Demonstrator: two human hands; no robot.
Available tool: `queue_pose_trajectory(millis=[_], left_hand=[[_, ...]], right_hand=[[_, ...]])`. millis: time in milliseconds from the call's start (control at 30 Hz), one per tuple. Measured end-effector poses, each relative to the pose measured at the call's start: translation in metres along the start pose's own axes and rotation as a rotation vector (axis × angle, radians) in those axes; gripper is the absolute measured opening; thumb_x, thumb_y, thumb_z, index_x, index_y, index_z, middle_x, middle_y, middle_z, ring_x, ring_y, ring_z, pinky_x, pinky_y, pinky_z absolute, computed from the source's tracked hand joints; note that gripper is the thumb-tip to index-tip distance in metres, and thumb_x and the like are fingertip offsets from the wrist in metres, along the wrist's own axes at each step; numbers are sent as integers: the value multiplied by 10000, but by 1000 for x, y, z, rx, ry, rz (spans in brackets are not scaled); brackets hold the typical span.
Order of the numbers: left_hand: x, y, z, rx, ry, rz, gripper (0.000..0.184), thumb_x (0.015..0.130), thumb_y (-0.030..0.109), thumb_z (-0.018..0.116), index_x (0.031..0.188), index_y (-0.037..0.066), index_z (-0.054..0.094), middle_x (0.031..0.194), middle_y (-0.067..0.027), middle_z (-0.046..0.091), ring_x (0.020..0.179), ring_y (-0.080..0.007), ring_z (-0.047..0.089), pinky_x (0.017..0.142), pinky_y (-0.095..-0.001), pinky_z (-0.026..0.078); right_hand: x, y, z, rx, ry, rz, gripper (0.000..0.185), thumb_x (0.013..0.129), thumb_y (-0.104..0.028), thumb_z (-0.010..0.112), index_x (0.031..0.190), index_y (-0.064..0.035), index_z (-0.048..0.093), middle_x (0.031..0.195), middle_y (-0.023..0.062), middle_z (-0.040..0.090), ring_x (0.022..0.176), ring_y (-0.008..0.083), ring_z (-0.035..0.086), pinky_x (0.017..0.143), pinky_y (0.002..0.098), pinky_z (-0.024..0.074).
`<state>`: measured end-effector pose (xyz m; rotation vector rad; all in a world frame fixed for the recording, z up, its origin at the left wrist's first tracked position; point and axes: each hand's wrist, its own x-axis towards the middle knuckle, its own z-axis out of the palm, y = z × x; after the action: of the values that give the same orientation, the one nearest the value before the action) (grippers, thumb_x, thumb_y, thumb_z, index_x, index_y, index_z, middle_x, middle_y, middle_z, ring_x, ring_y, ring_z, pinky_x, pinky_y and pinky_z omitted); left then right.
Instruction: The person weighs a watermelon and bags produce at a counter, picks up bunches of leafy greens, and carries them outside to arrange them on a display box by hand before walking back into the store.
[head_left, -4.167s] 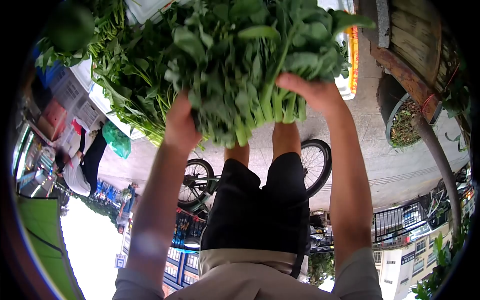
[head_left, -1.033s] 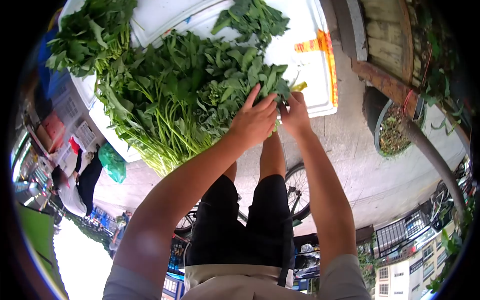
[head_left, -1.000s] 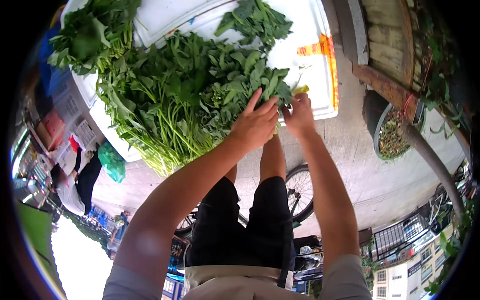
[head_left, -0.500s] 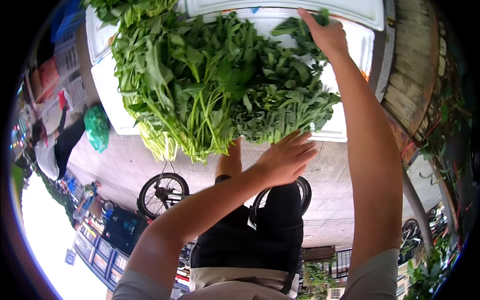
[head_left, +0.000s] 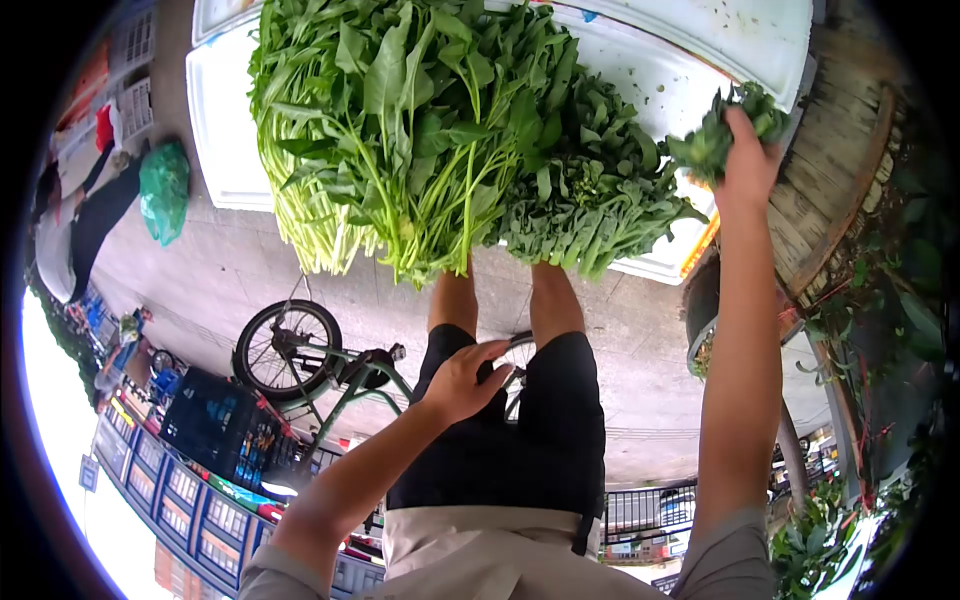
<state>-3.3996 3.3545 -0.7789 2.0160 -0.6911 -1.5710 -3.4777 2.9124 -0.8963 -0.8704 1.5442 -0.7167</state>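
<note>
My right hand [head_left: 748, 170] is closed around a small bunch of dark leafy greens [head_left: 708, 143], held over the right end of the white foam boxes. My left hand [head_left: 466, 382] hangs in front of the black shorts with thumb and fingers apart, holding nothing. A big heap of long-stemmed light green vegetables [head_left: 400, 140] lies on the white foam box [head_left: 225, 130], stems toward me. Beside it, on the right, rests a pile of darker greens with thick cut stems [head_left: 600, 215].
A green plastic bag [head_left: 164, 193] and a crouching person [head_left: 75, 225] are at the left. A bicycle [head_left: 290, 350] stands behind my legs. Wooden boards [head_left: 835, 150] and a planter [head_left: 703, 315] border the right side.
My right hand has taken hold of the small bunch and moved it right, off the box's back part. My left hand has left the dark greens and dropped toward my body. The view has shifted.
</note>
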Motion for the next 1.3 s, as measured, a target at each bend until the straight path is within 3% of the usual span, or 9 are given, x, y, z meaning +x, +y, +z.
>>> queue_pose_trajectory(millis=[200, 433, 600, 700, 767, 933, 1033, 1167, 1300], left_hand=[[46, 94, 11, -269, 96, 136, 625, 947, 273, 765, 1459, 49, 486, 1075, -162, 720, 1027, -300, 731, 884, -385, 573], [66, 62, 32, -284, -52, -108, 293, 1053, 256, 628, 1188, -2, 659, 890, -51, 738, 808, -100, 682, 707, -281, 520], [72, 43, 19, -511, 0, -126, 270, 1069, 194, 583, 1216, -26, 637, 1052, -87, 757, 960, -128, 704, 857, -271, 526], [73, 48, 10, -708, 48, -117, 368, 1082, 231, 561, 1350, -20, 554, 1125, -93, 725, 1008, -172, 695, 894, -321, 553], [69, 43, 3, -749, 43, -131, 419, 1080, 247, 563, 1391, -27, 507, 1151, -125, 716, 1015, -203, 703, 900, -356, 569], [58, 25, -18, -773, 121, -279, 341, 1079, 237, 563, 1318, -6, 564, 1140, -147, 715, 1000, -209, 713, 884, -360, 586], [62, 10, -19, -805, 138, -212, 302, 1074, 217, 569, 1276, -7, 577, 1122, -135, 714, 995, -210, 715, 884, -369, 587], [85, 23, -17, -787, 77, -228, 315, 1044, 240, 620, 1246, 2, 581, 1118, -118, 710, 993, -197, 708, 917, -354, 566], [108, 41, -2, -369, 119, -116, 417, 951, 263, 732, 1255, 14, 592, 1102, -105, 712, 939, -224, 708, 847, -339, 541]], right_hand=[[-180, -11, -55, -536, -481, 94, 629, 852, -164, 771, 1365, -20, 436, 1121, 103, 673, 962, 188, 689, 774, 329, 594], [-218, 37, -68, -401, -417, 127, 461, 876, -274, 837, 1176, 7, 629, 1044, 93, 727, 942, 171, 686, 838, 332, 537], [-194, 17, -67, -399, -461, 74, 349, 888, -206, 812, 1133, -9, 660, 946, 69, 727, 858, 168, 692, 750, 320, 544], [-191, 9, -69, -456, -381, -98, 430, 809, -188, 871, 1178, -78, 679, 1052, 23, 712, 973, 175, 678, 845, 337, 525], [-182, 5, -69, -948, -502, -1034, 586, 716, -181, 887, 1262, -208, 678, 1203, -31, 659, 1196, 193, 589, 1020, 382, 446], [-172, 65, -56, -1460, -1068, -1265, 834, 822, -53, 740, 1526, -393, 448, 1631, -58, 364, 1572, 213, 186, 1284, 594, 99], [-152, 89, -52, -1625, -1021, -1431, 697, 907, -157, 658, 1517, -426, 453, 1670, -84, 299, 1596, 226, 104, 1290, 596, -30], [-163, 74, -56, -1560, -1084, -1155, 636, 872, -130, 673, 1433, -410, 566, 1690, -71, 249, 1596, 236, 111, 1284, 600, 32], [-200, 75, -69, -1210, -638, -724, 562, 883, -116, 730, 1407, -273, 600, 1683, 41, 260, 1572, 273, 185, 1242, 576, 169]])
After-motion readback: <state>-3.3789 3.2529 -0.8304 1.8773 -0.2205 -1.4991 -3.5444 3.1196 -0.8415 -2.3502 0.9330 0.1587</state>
